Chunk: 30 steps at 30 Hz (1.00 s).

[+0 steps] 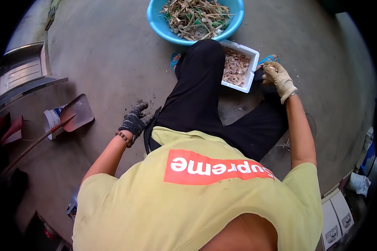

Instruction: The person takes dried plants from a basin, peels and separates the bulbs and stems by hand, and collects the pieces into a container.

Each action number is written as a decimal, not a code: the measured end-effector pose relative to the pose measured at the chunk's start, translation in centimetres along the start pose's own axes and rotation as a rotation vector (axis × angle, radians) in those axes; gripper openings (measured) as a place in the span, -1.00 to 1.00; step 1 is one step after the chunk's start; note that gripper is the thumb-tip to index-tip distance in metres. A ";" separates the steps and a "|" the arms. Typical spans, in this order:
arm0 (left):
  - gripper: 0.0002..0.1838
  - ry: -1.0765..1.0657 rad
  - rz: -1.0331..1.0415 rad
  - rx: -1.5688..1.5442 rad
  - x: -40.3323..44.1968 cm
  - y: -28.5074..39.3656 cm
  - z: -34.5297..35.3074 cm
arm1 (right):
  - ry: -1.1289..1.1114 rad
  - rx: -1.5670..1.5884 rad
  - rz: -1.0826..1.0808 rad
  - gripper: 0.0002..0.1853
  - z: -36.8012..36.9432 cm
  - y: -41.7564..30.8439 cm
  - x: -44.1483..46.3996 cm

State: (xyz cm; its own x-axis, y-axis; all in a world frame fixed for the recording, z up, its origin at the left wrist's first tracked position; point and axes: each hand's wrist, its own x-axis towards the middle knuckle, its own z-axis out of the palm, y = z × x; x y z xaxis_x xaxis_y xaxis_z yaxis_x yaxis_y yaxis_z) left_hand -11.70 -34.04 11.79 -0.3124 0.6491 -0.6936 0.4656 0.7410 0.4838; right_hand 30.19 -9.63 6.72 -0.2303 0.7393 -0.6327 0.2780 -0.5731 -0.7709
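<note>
My left hand point(135, 120), in a dark, dirt-smeared glove, hovers beside my left hip with its fingers apart and nothing visible in them. On the other side, my right hand point(278, 78) wears a pale work glove. Its fingers are curled together near my right knee, around something small and pale that I cannot make out. Between my legs stands a white foam box point(249, 80) holding pinkish-white pieces point(236, 67) that look like garlic cloves. Beyond my knees, a blue basin point(155, 21) is heaped with dry stalks point(196, 17) and a few green bits.
On the floor to my left, a shovel point(78, 113) leans on a white bucket point(51, 120). A metal-framed panel point(23, 73) lies farther left. Printed cartons point(338, 217) sit at the lower right. Crumbs of dirt lie near my left hand.
</note>
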 end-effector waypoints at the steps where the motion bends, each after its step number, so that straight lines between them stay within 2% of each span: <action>1: -0.54 -0.022 -0.012 -0.068 -0.7 -1.9 0.8 | 0.019 -0.018 -0.009 -0.57 -0.2 0.1 -0.2; 2: -0.65 -0.004 -0.036 -0.037 -2.1 -1.1 0.9 | 0.042 -0.012 -0.035 -0.59 -0.4 0.3 -0.6; 7: -0.68 -0.008 -0.094 0.055 -5.0 -1.0 0.4 | 0.186 0.000 -0.109 -0.55 -1.8 2.1 -0.7; 9: -0.69 -0.296 0.050 0.221 -5.6 -3.3 -0.4 | 0.230 0.012 -0.168 -0.53 -1.8 2.8 -0.8; 10: -0.67 -0.424 0.076 0.157 -5.4 -5.3 -0.3 | 0.256 0.004 -0.196 -0.53 -1.8 2.9 -1.1; 11: -0.66 -0.470 0.062 -0.069 -4.0 -10.0 0.9 | 0.285 -0.002 -0.227 -0.52 -1.9 3.0 -1.0; 12: -0.67 -0.472 -0.040 -0.103 -4.9 -7.1 0.6 | 0.297 0.009 -0.234 -0.53 -2.0 3.4 -0.9; 13: -0.65 -0.404 0.070 0.214 -6.1 -4.0 0.3 | 0.307 0.039 -0.219 -0.54 -2.1 3.7 -1.0; 15: -0.67 -0.295 0.215 0.384 -5.9 -2.9 0.7 | 0.292 0.096 -0.257 -0.55 -1.9 3.7 -1.2; 17: -0.58 -0.264 0.239 0.591 -4.8 -2.7 1.4 | 0.303 0.083 -0.267 -0.55 -1.8 3.8 -1.1; 19: -0.59 -0.150 0.149 0.546 -4.5 -3.6 1.9 | 0.319 0.111 -0.262 -0.55 -1.8 4.1 -0.5; 21: -0.68 0.041 0.280 0.376 -6.1 -2.8 2.4 | 0.341 0.078 -0.259 -0.57 -1.8 4.2 -0.3; 22: -0.68 0.047 0.291 0.381 -6.6 -2.0 2.7 | 0.347 0.085 -0.269 -0.57 -1.8 4.3 -0.2; 24: -0.61 0.002 0.223 -0.208 -7.9 0.0 3.1 | 0.323 0.090 -0.278 -0.58 -1.9 4.6 0.1; 25: -0.61 0.005 0.231 -0.204 -8.3 1.1 3.0 | 0.327 0.095 -0.285 -0.58 -1.9 4.7 0.1; 27: -0.54 0.006 0.156 0.078 -8.8 3.5 2.5 | 0.320 0.105 -0.297 -0.59 -1.8 4.8 0.1; 28: -0.54 0.008 0.162 0.083 -8.4 3.1 2.3 | 0.324 0.111 -0.301 -0.59 -1.7 4.9 0.1; 30: -0.51 -0.181 0.129 -0.027 -7.0 1.5 2.0 | 0.310 0.128 -0.315 -0.61 -1.7 4.9 0.1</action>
State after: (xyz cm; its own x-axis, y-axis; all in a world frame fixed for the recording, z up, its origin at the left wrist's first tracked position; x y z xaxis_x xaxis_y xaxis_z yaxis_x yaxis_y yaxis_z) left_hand -7.17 -37.81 16.36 -0.0966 0.6991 -0.7085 0.4692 0.6598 0.5870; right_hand 33.13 -11.70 3.01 0.0098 0.9441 -0.3296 0.1170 -0.3285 -0.9372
